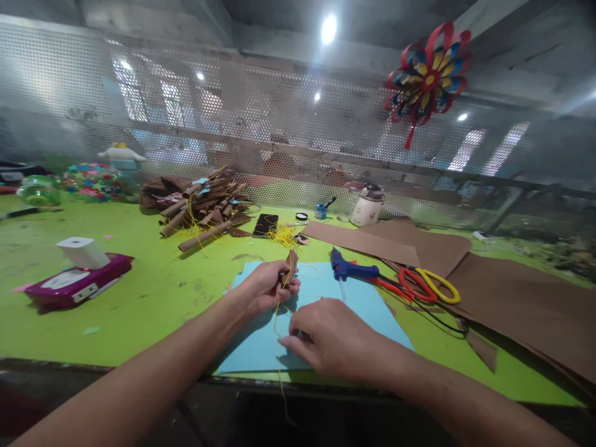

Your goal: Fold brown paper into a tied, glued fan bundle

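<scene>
My left hand (pixel 270 287) is closed around a small brown paper roll (pixel 292 264), held upright above a light blue sheet (pixel 358 298). A thin yellow string (pixel 275 323) runs down from the roll to my right hand (pixel 326 335), whose thumb and forefinger pinch it over the sheet. The string's loose end hangs past the table's front edge. Just beyond my right hand lies a blue glue gun (pixel 354 268), its nozzle end on the sheet. A tangle of yellow strings (pixel 284 234) lies behind my left hand.
Scissors with red and yellow handles (pixel 437 287) rest beside large brown paper sheets (pixel 521 304) at right. A pile of brown paper rolls (pixel 205 208), a phone (pixel 266 225), a paint jar (pixel 321 211) and a white bottle (pixel 367 206) stand behind. A purple pack (pixel 79 287) sits left.
</scene>
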`<state>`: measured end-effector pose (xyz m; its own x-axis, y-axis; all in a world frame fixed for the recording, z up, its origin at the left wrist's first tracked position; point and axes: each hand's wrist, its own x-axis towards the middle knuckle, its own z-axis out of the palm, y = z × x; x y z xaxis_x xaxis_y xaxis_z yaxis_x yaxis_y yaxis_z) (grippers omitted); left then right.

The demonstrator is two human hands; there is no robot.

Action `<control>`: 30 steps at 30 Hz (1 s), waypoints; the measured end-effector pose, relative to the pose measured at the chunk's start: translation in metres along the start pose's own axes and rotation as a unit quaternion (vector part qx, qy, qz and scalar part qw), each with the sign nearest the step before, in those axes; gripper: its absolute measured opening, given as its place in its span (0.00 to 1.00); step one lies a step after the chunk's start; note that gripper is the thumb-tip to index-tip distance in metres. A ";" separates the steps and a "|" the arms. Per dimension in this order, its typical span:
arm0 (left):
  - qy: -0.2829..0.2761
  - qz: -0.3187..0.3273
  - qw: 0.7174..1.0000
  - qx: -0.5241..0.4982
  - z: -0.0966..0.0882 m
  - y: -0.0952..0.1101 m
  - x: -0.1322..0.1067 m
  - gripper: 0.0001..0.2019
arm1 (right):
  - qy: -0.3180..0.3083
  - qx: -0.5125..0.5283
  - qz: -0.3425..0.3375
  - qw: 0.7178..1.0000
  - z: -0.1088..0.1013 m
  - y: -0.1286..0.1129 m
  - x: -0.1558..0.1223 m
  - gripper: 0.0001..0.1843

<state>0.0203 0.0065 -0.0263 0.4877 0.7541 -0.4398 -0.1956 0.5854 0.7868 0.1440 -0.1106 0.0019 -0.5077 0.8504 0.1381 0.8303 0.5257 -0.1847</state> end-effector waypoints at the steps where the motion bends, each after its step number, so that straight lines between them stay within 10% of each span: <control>1: -0.008 0.004 1.000 0.001 -0.001 -0.001 0.001 0.06 | 0.019 0.008 -0.010 1.000 -0.007 0.003 0.000 0.17; 5: -0.015 0.037 0.999 0.018 -0.001 -0.004 0.001 0.03 | 0.134 0.091 0.063 0.985 -0.024 0.038 0.027 0.17; 10: -0.014 0.069 0.997 0.039 0.003 -0.006 -0.005 0.05 | 0.012 0.295 0.220 0.930 -0.002 0.081 0.081 0.16; 30: -0.020 0.117 0.990 0.077 0.003 -0.011 -0.005 0.05 | -0.045 0.428 0.316 0.845 0.007 0.078 0.099 0.13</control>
<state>0.0222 -0.0046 -0.0316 0.4783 0.8496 -0.2224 -0.1776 0.3416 0.9229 0.1571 0.0148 -0.0057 -0.0726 0.9451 -0.3185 0.4907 -0.2442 -0.8364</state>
